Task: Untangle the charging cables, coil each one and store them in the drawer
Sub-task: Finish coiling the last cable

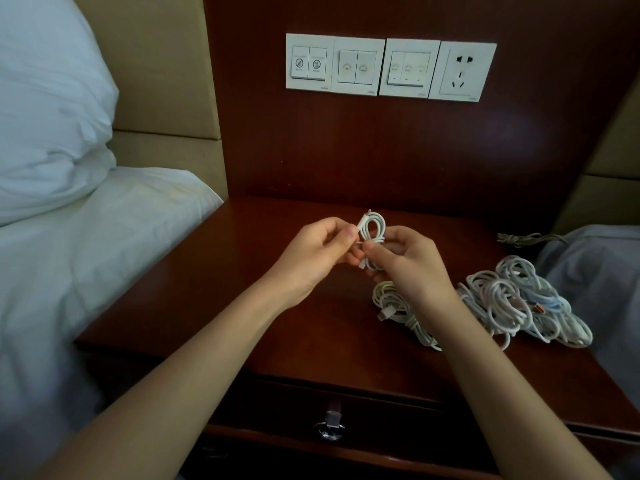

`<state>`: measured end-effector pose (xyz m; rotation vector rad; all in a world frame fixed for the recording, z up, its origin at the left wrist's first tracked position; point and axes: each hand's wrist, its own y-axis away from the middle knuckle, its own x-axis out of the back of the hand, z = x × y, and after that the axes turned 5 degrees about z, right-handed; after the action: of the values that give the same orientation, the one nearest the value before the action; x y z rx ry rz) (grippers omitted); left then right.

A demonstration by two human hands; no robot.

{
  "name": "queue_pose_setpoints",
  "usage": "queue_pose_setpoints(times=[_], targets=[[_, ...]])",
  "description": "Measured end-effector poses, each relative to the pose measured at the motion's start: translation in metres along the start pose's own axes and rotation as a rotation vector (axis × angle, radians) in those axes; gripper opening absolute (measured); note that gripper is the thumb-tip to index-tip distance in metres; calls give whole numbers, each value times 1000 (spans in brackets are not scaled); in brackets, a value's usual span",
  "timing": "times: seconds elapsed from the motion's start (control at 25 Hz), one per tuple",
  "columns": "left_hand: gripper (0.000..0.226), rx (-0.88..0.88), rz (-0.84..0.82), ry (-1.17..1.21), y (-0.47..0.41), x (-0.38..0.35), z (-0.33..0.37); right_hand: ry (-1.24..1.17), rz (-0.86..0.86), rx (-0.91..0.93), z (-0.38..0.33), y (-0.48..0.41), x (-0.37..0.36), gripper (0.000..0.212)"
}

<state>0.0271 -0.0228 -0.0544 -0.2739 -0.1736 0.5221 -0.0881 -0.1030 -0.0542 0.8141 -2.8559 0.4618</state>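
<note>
A white-sheeted bed (69, 271) with a plump pillow (45, 98) fills the nine o'clock side, its mattress touching the left edge of a dark red-brown nightstand (242, 271). The nightstand's glossy top runs back to a wooden wall panel of the same colour. At twelve o'clock on that panel sits a row of white switch plates (360, 65), ending on the right in a power socket (462, 71). Over the middle of the top, the left hand (318, 254) pinches one end of a small coiled white cable (372, 226) between thumb and fingers. The right hand (412, 261) grips the same coil from the other side, fingers curled round its loops, and the coil is held up clear of the wood. At four o'clock from the hands a tangled pile of white cables (512, 299) lies on the top, partly hidden behind the right forearm. Beyond it, at three o'clock, a thin beige cord (526, 239) lies by the rim beside grey bedding (595, 271). The pile crowds the right edge, while bare wood spreads left of the hands toward the mattress. At six o'clock, under the near edge, the drawer (381, 410) shows its front and a metal ring pull (330, 427), between the two forearms.
</note>
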Motion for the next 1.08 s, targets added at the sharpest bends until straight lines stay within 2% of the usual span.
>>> queue_pose_setpoints(times=[0.16,0.4,0.56,0.72,0.88,0.96,1.08], targets=[[16,-10,3,-128,0,1,-1,4,43,-13,1,0,-3,15],[21,147,32,-17,-3,-1,4,-52,51,-39,2,4,-5,20],[22,191,8,-42,-3,3,6,27,71,34,5,6,-9,19],[20,206,24,-86,-4,4,4,147,68,126,7,8,-12,33],[19,127,13,-217,-3,5,2,222,68,198,8,7,-9,34],[18,56,-59,-364,-2,8,5,228,25,172,8,6,-7,37],[19,33,-98,-410,-1,12,5,214,-51,130,6,5,-4,41]])
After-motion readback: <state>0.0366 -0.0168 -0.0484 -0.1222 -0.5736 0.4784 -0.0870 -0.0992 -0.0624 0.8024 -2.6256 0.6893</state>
